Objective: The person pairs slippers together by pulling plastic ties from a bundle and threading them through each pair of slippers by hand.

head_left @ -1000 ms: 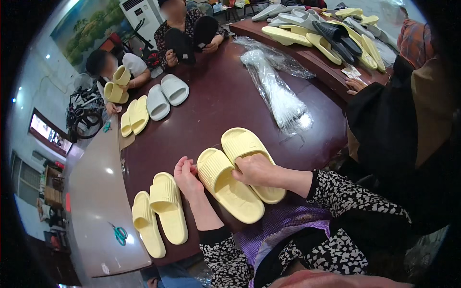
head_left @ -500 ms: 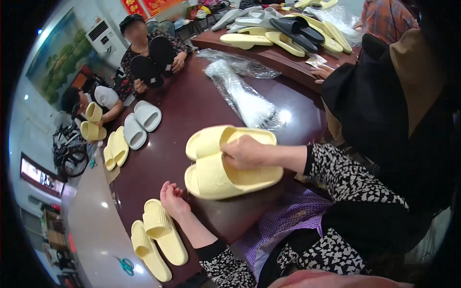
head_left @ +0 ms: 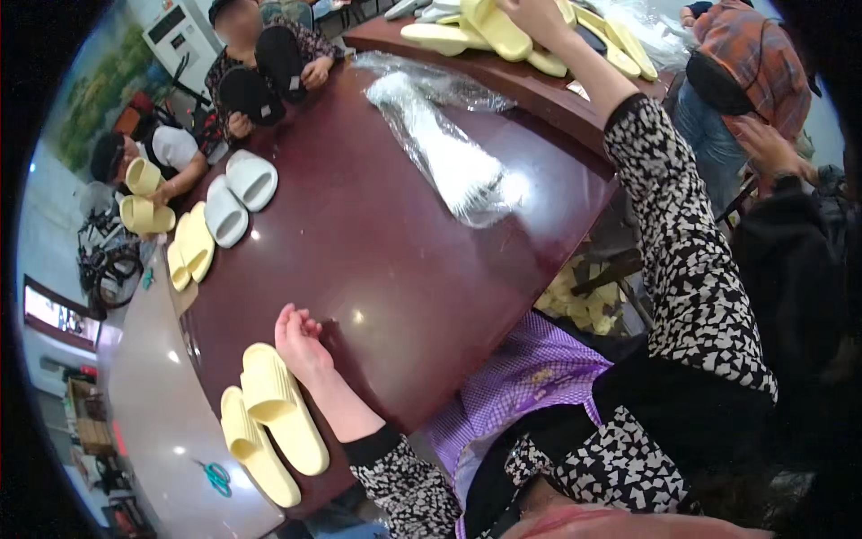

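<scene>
My right hand (head_left: pixel 532 16), partly cut off by the top edge, reaches far forward over the slipper pile. It grips yellow slippers (head_left: pixel 499 32), one tilted above the pile; how the second lies is hard to make out. My left hand (head_left: pixel 303 340) hovers over the dark red table (head_left: pixel 377 269) with loosely curled fingers, holding nothing. Closest to it is a pair of yellow slippers (head_left: pixel 283 409) with ribbed straps, side by side at the table's near left edge.
Grey slippers (head_left: pixel 241 193) and yellow slippers (head_left: pixel 192 247) line the left edge. Clear plastic bags (head_left: pixel 440 148) lie mid-table. Teal scissors (head_left: pixel 215 479) rest on the pale surface. Two people at left hold black slippers (head_left: pixel 251 94) and yellow slippers (head_left: pixel 146 196); another person's hand (head_left: pixel 768 148) shows at right.
My right hand has carried the yellow slipper pair from the table's middle up to the far pile. The left hand stays near the ribbed slippers. The person at right has moved back.
</scene>
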Motion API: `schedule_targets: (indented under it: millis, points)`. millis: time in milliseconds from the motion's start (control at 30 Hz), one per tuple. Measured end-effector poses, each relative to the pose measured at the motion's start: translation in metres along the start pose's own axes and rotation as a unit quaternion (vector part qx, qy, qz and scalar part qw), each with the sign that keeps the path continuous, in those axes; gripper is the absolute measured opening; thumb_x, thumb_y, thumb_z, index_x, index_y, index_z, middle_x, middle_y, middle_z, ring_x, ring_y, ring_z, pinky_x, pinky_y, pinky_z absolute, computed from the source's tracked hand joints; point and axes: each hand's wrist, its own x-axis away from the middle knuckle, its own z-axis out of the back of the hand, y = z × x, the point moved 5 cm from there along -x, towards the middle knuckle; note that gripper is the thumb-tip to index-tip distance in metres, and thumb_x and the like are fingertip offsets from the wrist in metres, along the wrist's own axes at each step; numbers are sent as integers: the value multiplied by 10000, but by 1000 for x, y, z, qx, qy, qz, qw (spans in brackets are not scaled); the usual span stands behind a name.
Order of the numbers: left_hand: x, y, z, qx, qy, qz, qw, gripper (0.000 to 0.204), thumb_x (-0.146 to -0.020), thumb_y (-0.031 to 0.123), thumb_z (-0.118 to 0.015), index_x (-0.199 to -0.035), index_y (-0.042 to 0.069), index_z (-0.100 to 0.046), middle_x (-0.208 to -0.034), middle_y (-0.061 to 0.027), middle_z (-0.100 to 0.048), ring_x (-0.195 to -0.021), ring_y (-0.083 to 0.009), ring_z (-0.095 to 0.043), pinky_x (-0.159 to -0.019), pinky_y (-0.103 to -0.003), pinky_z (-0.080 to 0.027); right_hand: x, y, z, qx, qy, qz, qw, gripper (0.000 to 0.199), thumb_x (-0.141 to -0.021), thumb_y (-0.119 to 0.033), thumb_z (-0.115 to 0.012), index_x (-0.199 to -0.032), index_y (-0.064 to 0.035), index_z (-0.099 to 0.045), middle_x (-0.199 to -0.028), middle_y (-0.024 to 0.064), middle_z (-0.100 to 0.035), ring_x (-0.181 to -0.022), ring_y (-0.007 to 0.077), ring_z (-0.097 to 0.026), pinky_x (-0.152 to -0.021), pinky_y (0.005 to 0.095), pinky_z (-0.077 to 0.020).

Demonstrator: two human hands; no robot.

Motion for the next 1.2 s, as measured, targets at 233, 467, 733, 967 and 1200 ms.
schedule_targets:
  millis: [233, 467, 733, 967, 1200]
  points:
    - [-1, -4, 0, -10, -6, 14, 1000, 196, -863, 50, -528, -1054, 22, -556, -786, -54, -589, -630, -108, -502, -575, -253, -436, 147, -30, -68, -208, -159, -4, 965, 174, -784, -135, -637, -902, -9, -658, -839, 124, -663, -790, 235, -636, -690, 304, -493]
    - [-1, -7, -2, -4, -15, 25, 1000, 144, -858, 25, -527, -996, 24, -566, -768, -55, -588, -587, -98, -500, -548, -229, -431, 250, -78, -43, -242, -195, -112, 944, 177, -784, -131, -647, -885, 0, -584, -739, 127, -615, -705, 232, -613, -646, 329, -476]
    - [-4, -8, 2, -5, -34, 24, 999, 158, -865, 56, -548, -1020, 30, -571, -788, -57, -604, -606, -107, -517, -563, -241, -437, 263, -88, -52, -234, -153, -53, 959, 133, -767, -74, -615, -868, -9, -557, -736, 156, -607, -679, 302, -605, -652, 356, -473]
    - [1, -4, -8, -15, -40, 13, 999, 161, -860, 64, -567, -1017, 31, -575, -795, -52, -608, -615, -102, -528, -566, -232, -442, 289, -85, -14, -208, -205, -71, 954, 131, -728, -5, -558, -860, -5, -557, -634, 149, -586, -605, 300, -588, -597, 340, -462]
    - [71, 12, -89, -259, -94, -175, 945, 146, -851, 40, -573, -993, 12, -596, -854, -43, -603, -745, -117, -555, -675, -238, -455, 319, -96, 31, -347, -367, -170, 846, 111, -728, 8, -556, -839, -1, -554, -634, 73, -571, -595, 146, -570, -558, 276, -441]
